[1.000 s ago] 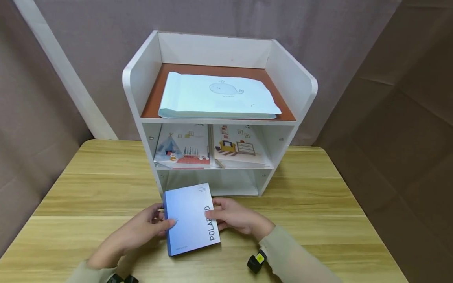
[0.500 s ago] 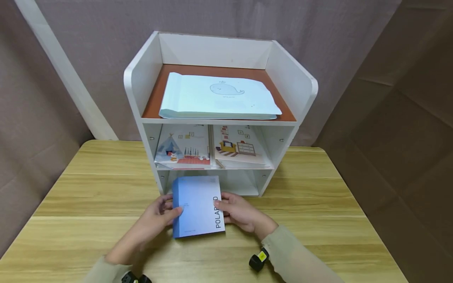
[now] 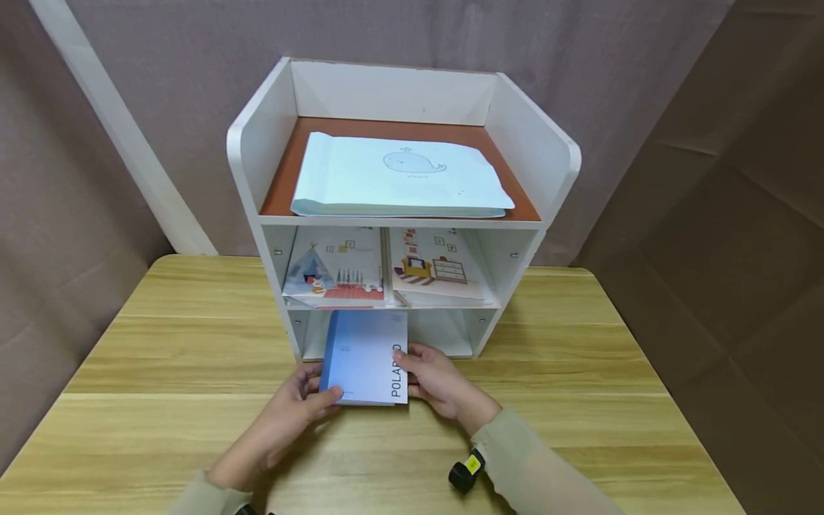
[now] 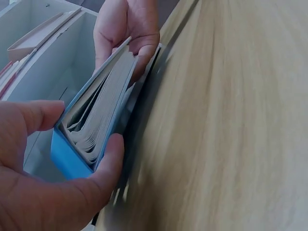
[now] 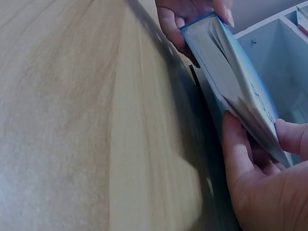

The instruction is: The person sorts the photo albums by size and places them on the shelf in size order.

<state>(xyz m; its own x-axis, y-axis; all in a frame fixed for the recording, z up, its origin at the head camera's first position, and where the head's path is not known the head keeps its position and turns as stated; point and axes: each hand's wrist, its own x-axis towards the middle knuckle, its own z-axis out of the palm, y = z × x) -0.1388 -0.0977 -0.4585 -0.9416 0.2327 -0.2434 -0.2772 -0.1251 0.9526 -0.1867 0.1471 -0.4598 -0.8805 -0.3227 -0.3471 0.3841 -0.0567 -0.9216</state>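
A blue-to-white photo album (image 3: 367, 361) with dark POLAROID lettering is gripped by both hands at the front of the lowest shelf compartment. Its far end overlaps the opening. My left hand (image 3: 297, 400) pinches the spine side near the front corner, thumb on the cover. On the opposite side, my right hand (image 3: 438, 379) grips the edge, thumb on the cover and fingers beneath. In the left wrist view, the album's loose pages (image 4: 98, 103) show between the covers, tilted above the wooden table (image 4: 231, 120).
The white shelf unit (image 3: 241, 161) stands on the table. A pale whale-printed packet (image 3: 399, 175) lies on its brown top board. Illustrated booklets (image 3: 335, 265) fill the middle compartment. Fabric hangs behind and at both sides. A black wrist device (image 3: 465, 473) sits by the right sleeve.
Both hands have carried the album forward and a little right, from in front of the shelf into the lowest opening. The left hand's grip has slid toward the album's near corner.
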